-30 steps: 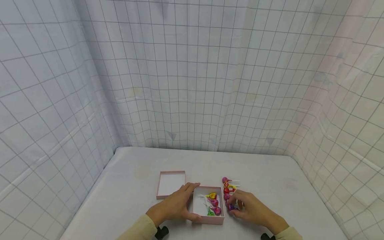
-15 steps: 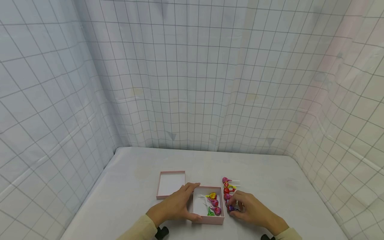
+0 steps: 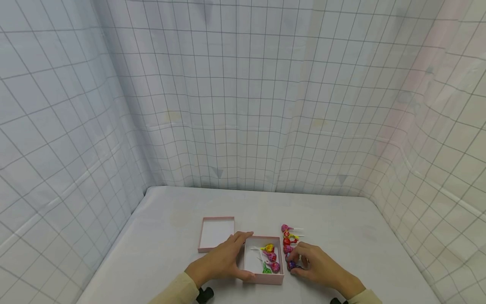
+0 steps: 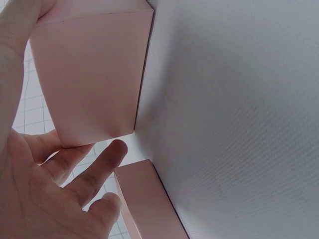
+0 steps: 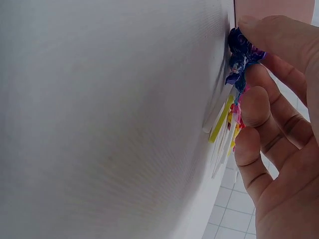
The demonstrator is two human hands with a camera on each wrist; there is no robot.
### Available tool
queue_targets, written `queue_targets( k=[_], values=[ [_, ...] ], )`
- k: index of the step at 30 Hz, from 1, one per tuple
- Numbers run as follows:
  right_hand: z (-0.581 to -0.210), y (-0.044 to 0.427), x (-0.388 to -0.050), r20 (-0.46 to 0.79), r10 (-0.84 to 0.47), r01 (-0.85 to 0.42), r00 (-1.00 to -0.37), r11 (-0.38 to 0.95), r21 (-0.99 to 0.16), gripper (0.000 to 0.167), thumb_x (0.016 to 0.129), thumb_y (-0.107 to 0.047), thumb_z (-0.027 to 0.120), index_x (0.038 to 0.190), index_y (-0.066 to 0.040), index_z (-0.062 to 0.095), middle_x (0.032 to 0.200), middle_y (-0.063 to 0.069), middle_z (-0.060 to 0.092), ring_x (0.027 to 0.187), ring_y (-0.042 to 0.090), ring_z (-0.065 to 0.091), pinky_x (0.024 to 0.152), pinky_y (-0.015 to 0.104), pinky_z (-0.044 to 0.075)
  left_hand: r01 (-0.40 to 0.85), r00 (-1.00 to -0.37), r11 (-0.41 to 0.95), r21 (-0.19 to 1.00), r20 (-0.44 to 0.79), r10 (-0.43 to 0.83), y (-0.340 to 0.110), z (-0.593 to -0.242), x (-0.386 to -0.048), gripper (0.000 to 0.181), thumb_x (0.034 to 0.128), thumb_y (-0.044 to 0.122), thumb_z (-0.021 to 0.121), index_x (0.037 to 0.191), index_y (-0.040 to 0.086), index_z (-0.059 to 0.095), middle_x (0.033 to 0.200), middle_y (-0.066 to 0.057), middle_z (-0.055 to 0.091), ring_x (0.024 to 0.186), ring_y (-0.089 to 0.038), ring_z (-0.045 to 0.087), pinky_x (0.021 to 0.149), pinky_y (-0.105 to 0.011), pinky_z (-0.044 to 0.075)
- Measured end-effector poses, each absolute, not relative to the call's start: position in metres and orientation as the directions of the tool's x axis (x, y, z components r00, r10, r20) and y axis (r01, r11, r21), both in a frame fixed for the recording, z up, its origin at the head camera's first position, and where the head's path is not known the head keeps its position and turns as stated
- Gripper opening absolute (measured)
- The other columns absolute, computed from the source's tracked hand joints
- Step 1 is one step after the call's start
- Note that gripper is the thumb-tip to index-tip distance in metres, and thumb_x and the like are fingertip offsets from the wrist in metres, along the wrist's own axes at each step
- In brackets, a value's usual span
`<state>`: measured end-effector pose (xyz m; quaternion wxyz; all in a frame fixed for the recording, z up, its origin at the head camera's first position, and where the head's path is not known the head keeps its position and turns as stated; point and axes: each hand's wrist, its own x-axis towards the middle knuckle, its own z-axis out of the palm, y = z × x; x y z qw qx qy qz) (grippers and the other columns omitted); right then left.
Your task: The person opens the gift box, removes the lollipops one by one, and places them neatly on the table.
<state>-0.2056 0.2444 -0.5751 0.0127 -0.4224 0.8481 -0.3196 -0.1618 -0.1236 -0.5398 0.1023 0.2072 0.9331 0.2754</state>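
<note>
My left hand (image 3: 223,259) grips the open pink box (image 3: 265,279), thumb at its near side and a fingertip at its far left corner. In the left wrist view that hand (image 4: 45,194) spreads some fingers past the box (image 4: 94,79). Inside lie several lollipops, among them a yellow one (image 3: 269,248) and a green one (image 3: 267,270). Just right of the box, my right hand (image 3: 322,266) pinches a dark blue-purple lollipop (image 3: 291,265) at the table. The right wrist view shows this lollipop (image 5: 241,52) between thumb and fingers of the hand (image 5: 294,174), its stick partly hidden.
A shallow pink lid (image 3: 217,233) with a white inside lies behind my left hand. Several more lollipops form a column right of the box, including a red one (image 3: 287,241) and a pink one at the back (image 3: 285,228). Gridded white curtains (image 3: 250,105) surround the white table (image 3: 171,219).
The dark lollipop under my right fingertips has shifted and turned slightly, a little toward the box and the near edge. My left hand and the box have stayed put.
</note>
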Motion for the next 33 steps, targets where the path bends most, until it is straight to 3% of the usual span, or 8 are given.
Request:
queue_targets(
  k=[17, 33],
  values=[
    [-0.5714, 0.2449, -0.203, 0.206, -0.724, -0.675, -0.659, 0.448, -0.586, 0.026, 0.101, -0.024, 0.095, 0.12, -0.023, 0.077, 0.106, -0.012, 0.072, 0.089, -0.003, 0.06, 0.071, 0.016, 0.056, 0.348, -0.888, 0.759, 0.549, -0.066, 0.455, -0.1246, -0.5411, -0.1626, 0.128, 0.085, 0.072, 0.097, 0.182, 0.017, 0.035, 0.176, -0.009, 0.052, 0.158, -0.036, 0.06, 0.129, -0.066, 0.055],
    [-0.5689, 0.244, -0.2032, 0.311, -0.722, -0.735, -0.618, 0.39, -0.554, 0.023, 0.102, -0.021, 0.094, 0.118, -0.021, 0.078, 0.111, -0.006, 0.078, 0.086, 0.007, 0.066, 0.07, 0.016, 0.057, 0.339, -0.892, 0.764, 0.549, -0.071, 0.446, -0.1243, -0.54, -0.1624, 0.127, 0.0848, 0.072, 0.098, 0.182, 0.021, 0.035, 0.177, -0.008, 0.052, 0.157, -0.036, 0.061, 0.128, -0.066, 0.056]
  ],
)
